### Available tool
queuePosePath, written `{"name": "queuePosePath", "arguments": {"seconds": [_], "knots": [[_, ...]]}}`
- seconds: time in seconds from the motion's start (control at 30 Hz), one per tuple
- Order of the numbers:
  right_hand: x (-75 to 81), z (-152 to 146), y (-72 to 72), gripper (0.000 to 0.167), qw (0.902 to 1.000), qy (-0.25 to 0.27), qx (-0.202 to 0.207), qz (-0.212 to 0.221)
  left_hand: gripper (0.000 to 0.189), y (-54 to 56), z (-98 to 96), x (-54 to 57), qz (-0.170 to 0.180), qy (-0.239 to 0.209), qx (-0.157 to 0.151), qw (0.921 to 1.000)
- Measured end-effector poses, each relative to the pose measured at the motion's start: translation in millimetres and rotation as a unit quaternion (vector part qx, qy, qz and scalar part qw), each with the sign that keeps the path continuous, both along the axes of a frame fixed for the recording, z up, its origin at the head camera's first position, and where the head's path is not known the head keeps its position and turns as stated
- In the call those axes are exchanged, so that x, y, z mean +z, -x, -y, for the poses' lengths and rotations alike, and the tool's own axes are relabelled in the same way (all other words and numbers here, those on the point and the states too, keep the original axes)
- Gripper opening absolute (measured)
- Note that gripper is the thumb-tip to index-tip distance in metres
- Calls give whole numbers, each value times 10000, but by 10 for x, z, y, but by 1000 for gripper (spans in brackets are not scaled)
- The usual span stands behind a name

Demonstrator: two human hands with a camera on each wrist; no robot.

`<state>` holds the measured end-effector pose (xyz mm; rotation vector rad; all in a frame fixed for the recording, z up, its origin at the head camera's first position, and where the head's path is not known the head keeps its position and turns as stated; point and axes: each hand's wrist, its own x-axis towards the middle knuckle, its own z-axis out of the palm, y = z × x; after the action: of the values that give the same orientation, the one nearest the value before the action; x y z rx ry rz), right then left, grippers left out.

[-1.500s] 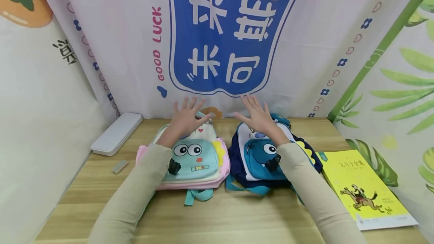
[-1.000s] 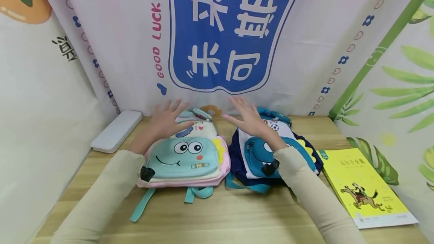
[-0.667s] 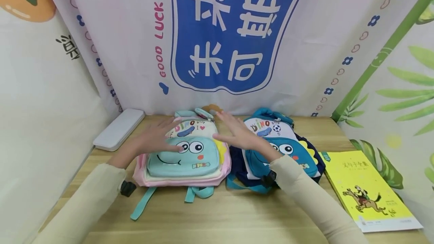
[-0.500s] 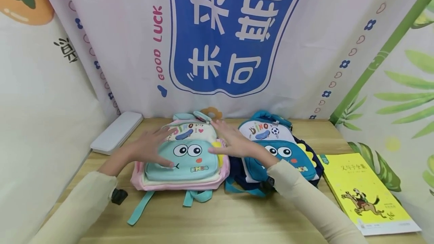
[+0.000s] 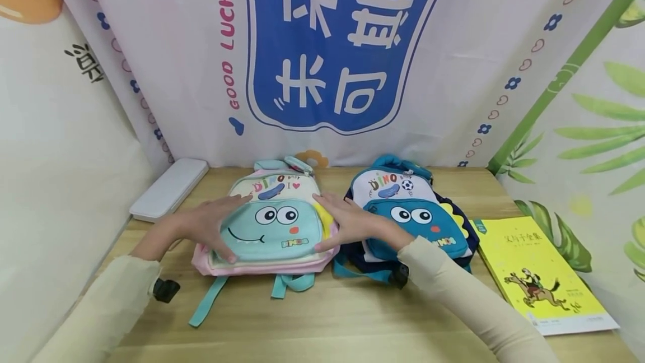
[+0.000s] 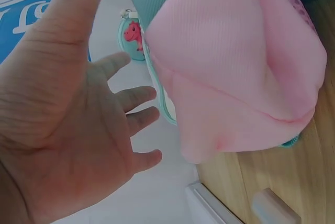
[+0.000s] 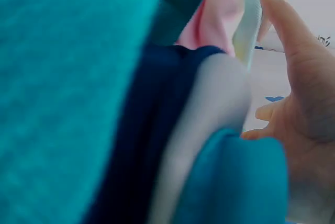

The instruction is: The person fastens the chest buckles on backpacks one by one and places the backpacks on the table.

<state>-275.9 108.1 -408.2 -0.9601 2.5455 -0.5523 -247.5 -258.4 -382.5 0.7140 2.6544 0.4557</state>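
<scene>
A small mint-and-pink backpack [image 5: 272,223] with a cartoon dinosaur face lies on the wooden table, left of centre. My left hand [image 5: 209,224] is at its left side, fingers spread; the left wrist view shows the palm of the left hand [image 6: 78,130] turned toward the pink side panel [image 6: 220,62]. At the opposite side, my right hand [image 5: 349,222] reaches over the yellow spikes with thumb and fingers apart. It lies between this bag and a navy-and-teal dinosaur backpack [image 5: 415,228], which fills much of the right wrist view, blurred. Neither hand grips anything.
A white pencil case [image 5: 168,189] lies at the back left, near the wall. Beside it in the left wrist view is a small eraser-like block [image 6: 275,208]. A yellow book [image 5: 546,273] lies at the right edge. Mint straps [image 5: 208,301] trail toward the front.
Both hands have come down from above the tops of the two backpacks. The left swung out to the left, the right moved left and nearer; they now flank the mint-and-pink backpack, which stays in place.
</scene>
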Motion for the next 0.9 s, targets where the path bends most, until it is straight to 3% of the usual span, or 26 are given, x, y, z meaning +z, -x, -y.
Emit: {"name": "queuePosePath", "arguments": {"seconds": [0.17, 0.33, 0.53, 0.9], "knots": [[-86, -49, -7, 124, 10000, -54, 51, 6, 138, -49, 28, 30, -67, 72, -48, 9999], [-160, -81, -24, 127, 9999, -98, 83, -66, 138, -77, 41, -53, -280, 144, -93, 9995], [-185, -64, -28, 129, 9998, -144, 77, -111, 138, -104, 67, -150, -411, 202, 78, 9989], [-216, -63, -74, 132, 9996, -159, -124, -219, 132, -131, 37, -245, -501, 180, 152, 9985]]}}
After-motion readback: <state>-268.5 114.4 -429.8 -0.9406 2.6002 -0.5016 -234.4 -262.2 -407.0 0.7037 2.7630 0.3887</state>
